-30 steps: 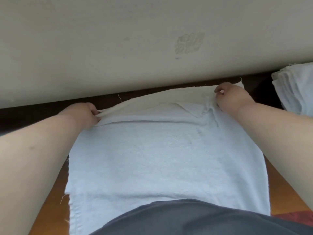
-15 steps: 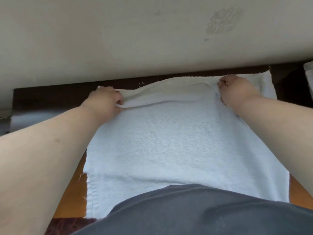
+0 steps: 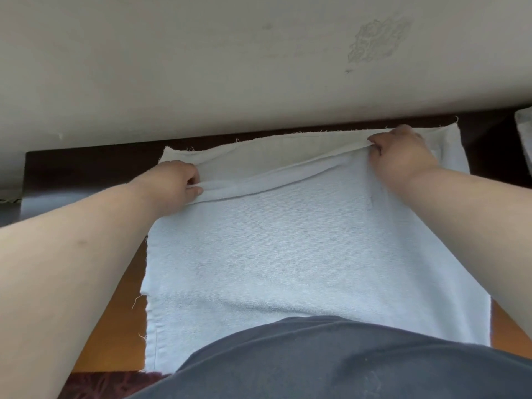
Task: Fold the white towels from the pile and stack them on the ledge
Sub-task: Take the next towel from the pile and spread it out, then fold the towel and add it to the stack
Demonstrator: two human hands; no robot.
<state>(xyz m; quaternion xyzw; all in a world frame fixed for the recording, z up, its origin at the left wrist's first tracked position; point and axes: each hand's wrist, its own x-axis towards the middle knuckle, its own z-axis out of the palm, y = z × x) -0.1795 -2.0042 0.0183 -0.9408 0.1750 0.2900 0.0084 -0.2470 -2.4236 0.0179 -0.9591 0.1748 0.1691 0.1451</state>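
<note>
Towel (image 3: 288, 254) fold between both hands

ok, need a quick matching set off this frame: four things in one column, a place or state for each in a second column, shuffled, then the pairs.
Things:
1. left hand
2. right hand
3. white towel
4. wall stain

Places or states:
A. spread flat on the wooden surface, far edge lifted into a fold
B. on the pale wall, upper right
C. pinches the fold near the towel's far right corner
D. pinches the fold near the towel's far left corner

Pairs: 1-D, 2-C, 3-A, 4-B
</note>
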